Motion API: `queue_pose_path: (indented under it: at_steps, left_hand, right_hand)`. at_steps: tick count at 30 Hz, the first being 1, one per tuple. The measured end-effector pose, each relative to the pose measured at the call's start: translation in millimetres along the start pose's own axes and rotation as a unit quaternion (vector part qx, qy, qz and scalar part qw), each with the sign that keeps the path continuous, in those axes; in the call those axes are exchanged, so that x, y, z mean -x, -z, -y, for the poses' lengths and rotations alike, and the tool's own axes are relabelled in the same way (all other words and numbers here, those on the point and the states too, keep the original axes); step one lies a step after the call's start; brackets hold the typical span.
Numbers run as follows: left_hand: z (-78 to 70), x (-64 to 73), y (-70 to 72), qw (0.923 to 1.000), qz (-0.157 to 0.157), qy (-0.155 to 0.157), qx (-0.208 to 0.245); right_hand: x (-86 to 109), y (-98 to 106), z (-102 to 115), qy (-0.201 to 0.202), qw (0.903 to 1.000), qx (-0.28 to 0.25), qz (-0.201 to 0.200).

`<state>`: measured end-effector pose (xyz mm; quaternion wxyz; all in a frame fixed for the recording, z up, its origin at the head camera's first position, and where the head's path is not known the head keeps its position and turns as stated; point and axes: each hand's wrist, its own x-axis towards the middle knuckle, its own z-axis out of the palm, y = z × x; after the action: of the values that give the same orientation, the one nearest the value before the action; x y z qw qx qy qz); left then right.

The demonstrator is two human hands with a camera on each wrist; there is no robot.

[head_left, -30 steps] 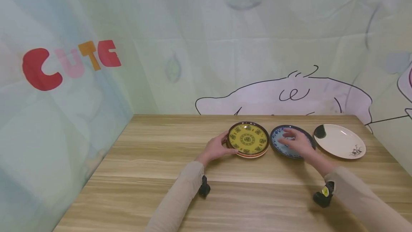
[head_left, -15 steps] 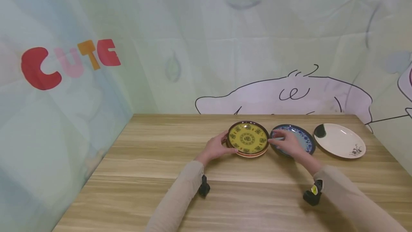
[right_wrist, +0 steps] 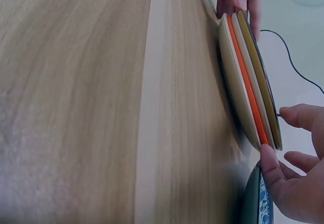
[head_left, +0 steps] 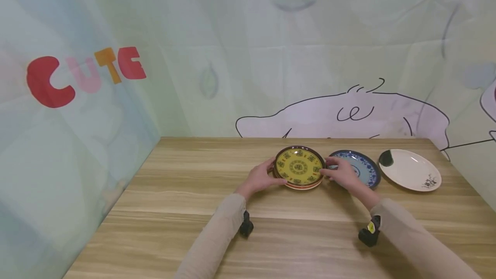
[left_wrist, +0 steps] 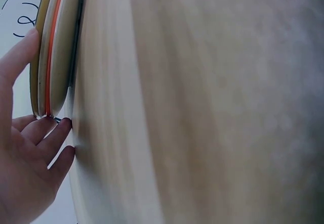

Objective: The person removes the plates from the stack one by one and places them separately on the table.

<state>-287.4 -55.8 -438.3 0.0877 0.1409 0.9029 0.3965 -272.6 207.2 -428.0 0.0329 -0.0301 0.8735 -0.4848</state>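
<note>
A yellow patterned plate (head_left: 298, 166) with a dark brown rim tops a small stack of plates; an orange-edged plate (right_wrist: 248, 85) shows beneath it. My left hand (head_left: 260, 179) holds the stack's left side, thumb on the upper rim and fingers around the lower edge. At the opposite side, my right hand (head_left: 342, 173) has thumb and fingertips at the stack's right rim. Its wrist overlaps a blue floral plate (head_left: 366, 168) behind it, partly hidden by that hand. In the left wrist view, the stacked edges (left_wrist: 55, 52) stand close over the wood surface.
A white oval plate (head_left: 410, 170) with a dark green patch lies right of the blue one. All rest on a wood-grain table (head_left: 186, 193). A printed curtain (head_left: 193, 55) hangs behind and on the left side.
My right hand has moved left from over the blue plate to the right rim of the yellow plate's stack. The left hand has stayed in place on the stack.
</note>
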Motion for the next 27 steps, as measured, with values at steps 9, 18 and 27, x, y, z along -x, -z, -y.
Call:
queue_pose_path:
  at_steps: [9,18,27]
  left_hand:
    - [-1.0,0.5,0.3,1.0000,0.000,-0.001,-0.006]
    - [-0.7,0.1,-0.1,1.0000,0.001,0.000,-0.004]
    - [-2.0,0.2,0.5,0.9999,0.003,0.006,-0.009]
  right_hand:
    - [-1.5,-2.6,1.1,0.000,0.9998,0.017,-0.009]
    - [-0.4,-3.7,5.5,-0.011,0.9998,0.017,-0.002]
    - [-1.9,-4.3,8.3,-0.031,0.9993,0.014,-0.014]
